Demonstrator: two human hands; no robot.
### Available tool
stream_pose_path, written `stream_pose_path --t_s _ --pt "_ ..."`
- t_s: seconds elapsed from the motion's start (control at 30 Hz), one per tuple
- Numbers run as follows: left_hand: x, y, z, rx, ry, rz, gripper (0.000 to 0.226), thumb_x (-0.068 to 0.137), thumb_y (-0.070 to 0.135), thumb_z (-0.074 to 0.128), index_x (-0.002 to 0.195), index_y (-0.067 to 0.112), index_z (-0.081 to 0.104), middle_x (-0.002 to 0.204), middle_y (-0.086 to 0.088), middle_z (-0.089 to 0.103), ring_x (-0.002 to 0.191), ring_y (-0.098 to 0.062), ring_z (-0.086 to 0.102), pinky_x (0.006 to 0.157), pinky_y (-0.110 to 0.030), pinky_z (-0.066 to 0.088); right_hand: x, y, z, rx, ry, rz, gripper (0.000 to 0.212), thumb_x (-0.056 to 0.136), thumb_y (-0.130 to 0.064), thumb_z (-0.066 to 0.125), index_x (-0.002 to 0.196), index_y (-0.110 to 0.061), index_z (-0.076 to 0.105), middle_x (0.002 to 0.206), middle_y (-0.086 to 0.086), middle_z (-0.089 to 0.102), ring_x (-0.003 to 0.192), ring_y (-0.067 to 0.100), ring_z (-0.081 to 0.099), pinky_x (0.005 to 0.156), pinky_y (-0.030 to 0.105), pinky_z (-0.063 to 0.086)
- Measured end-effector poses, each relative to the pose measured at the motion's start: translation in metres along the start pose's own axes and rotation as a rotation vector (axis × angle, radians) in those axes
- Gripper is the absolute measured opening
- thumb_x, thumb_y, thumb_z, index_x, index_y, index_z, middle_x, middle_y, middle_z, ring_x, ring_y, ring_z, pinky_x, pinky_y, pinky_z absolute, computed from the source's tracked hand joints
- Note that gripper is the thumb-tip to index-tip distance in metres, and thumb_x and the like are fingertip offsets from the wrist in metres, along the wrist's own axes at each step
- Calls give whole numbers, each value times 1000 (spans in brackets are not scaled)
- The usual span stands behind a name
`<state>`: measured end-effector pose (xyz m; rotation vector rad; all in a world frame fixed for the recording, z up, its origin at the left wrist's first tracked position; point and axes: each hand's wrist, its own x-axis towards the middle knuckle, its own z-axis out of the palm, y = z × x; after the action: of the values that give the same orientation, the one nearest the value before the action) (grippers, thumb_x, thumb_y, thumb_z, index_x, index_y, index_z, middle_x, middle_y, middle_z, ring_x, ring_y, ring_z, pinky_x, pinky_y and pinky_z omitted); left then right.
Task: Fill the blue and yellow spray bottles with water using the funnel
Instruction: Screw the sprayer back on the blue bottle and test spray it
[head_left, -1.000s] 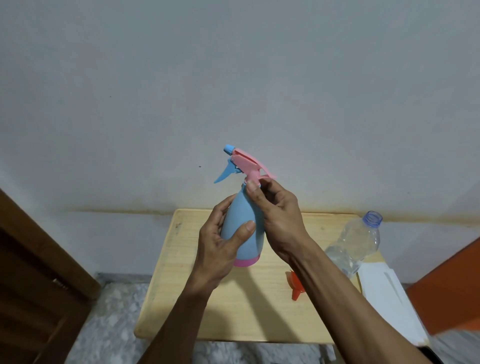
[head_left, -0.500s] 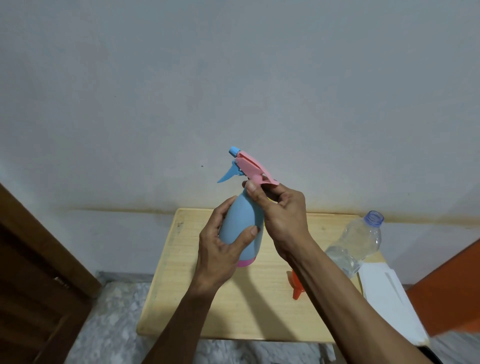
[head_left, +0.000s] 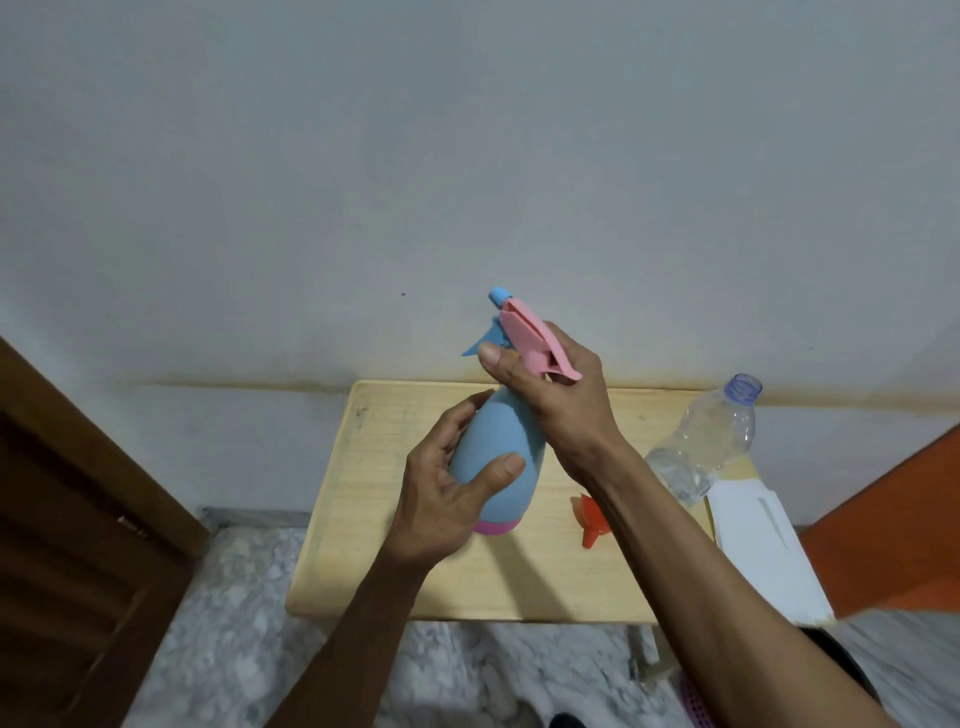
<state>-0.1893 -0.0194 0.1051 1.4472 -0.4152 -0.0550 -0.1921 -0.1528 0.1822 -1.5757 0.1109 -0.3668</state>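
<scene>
Hands at the spray bottle, held above the pale wooden bench (head_left: 363, 519). Your left hand (head_left: 441, 493) is cradling the matte blue plastic spray bottle with the pink base band (head_left: 498, 457), its fingers (head_left: 460, 421) curving round the far side and the thumb pressing the near side. Your right hand (head_left: 556, 395) is gripping the neck, fingers curled beneath the pink trigger head with the blue nozzle (head_left: 524, 332). A small orange plastic funnel (head_left: 589, 522) is lying on the bench just beside your right forearm. A clear uncapped plastic water bottle (head_left: 711, 441) is standing tilted at the bench's right edge, next to a white box (head_left: 758, 540).
</scene>
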Motion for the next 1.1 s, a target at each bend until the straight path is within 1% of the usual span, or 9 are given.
stream_pose_path --t_s 0.1,0.27,0.4,0.5,0.6,0.73,0.83,0.97,1.1 --pt "-11 -1 2 -3 -30 -19 63 72 38 78 130 28 55 122 3 68 109 -17 67 79 -23 55 -4 -1 1 -72 -63 -35 8 96 -35 68 100 -34 74 106 -7 76 109 13 67 110 45 44" --pt "-26 -3 7 35 -79 -45 62 72 44 78 125 31 50 117 -1 70 103 -22 70 74 -34 60 -23 -5 -9 -81 -52 -1 25 103 -31 56 107 -16 75 109 -6 76 98 1 68 92 19 51" --pt "-38 -3 9 151 -87 -1 57 77 49 72 126 29 53 125 6 63 118 -18 62 90 -36 55 -42 -5 -15 -33 59 22 25 103 -32 56 104 -14 73 103 1 75 84 12 70 80 24 54" --pt "-50 3 6 290 -4 -30 46 80 55 67 120 34 58 116 14 67 113 -7 62 83 -32 53 -58 -3 -22 -58 144 32 26 103 -35 56 107 -13 70 98 11 70 71 12 72 76 31 57" --pt "-56 7 -5 648 100 -30 40 81 52 73 113 31 61 104 15 67 99 -5 63 76 -30 51 -74 3 -31 -112 193 44 27 102 -37 55 102 -13 68 92 12 69 64 16 73 77 41 58" --pt "-58 14 -20 1131 -52 -236 47 79 61 70 111 29 58 105 10 65 98 -16 62 79 -36 51 -97 16 -38 -210 212 126 31 100 -37 54 94 -9 65 75 3 63 59 18 73 66 31 51" --pt "-61 17 -23 1347 -207 -382 50 79 62 69 113 27 56 114 4 64 105 -23 61 81 -37 48 -112 31 -38 -263 193 199 31 99 -38 53 88 -12 64 64 -5 56 58 19 73 70 35 54" --pt "-71 14 -25 1446 -333 -467 50 79 57 73 111 22 56 115 -1 61 103 -26 59 80 -37 49 -128 51 -33 -378 173 262 34 91 -54 46 71 -27 55 55 -8 62 73 30 73 82 50 56" --pt "-78 12 -30 1394 -379 -580 45 78 47 80 104 18 57 113 -3 58 97 -26 59 81 -36 51 -136 77 -32 -433 173 349 42 80 -62 39 71 -24 55 73 0 66 78 34 72 82 51 57"
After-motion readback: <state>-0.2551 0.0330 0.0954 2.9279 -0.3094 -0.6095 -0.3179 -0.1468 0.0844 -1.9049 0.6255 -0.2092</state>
